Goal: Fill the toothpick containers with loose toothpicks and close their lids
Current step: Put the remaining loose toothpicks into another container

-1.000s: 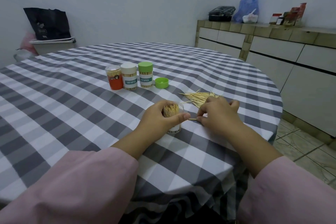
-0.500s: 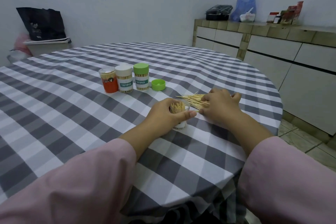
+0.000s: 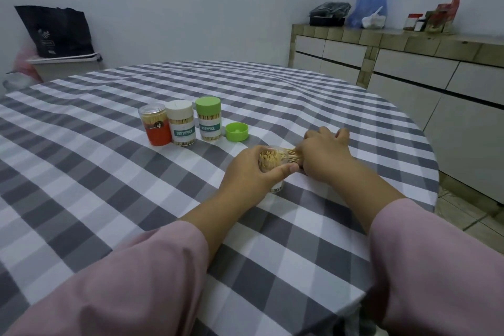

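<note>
My left hand grips an open clear toothpick container, tilted toward the right and part full of toothpicks. My right hand holds a bunch of loose toothpicks with their ends at the container's mouth. The rest of the loose pile is hidden under my right hand. A loose green lid lies on the checked tablecloth behind my hands. Three closed containers stand in a row to its left: an orange one, a white-lidded one, a green-lidded one.
The round table's edge curves down close to my right arm. Beyond it runs a tiled counter with bags and jars on top. A black bag on a bin stands at the far left wall.
My left hand has tilted the container toward the right. My right hand has gathered toothpicks from the pile and brought them to the container's mouth.
</note>
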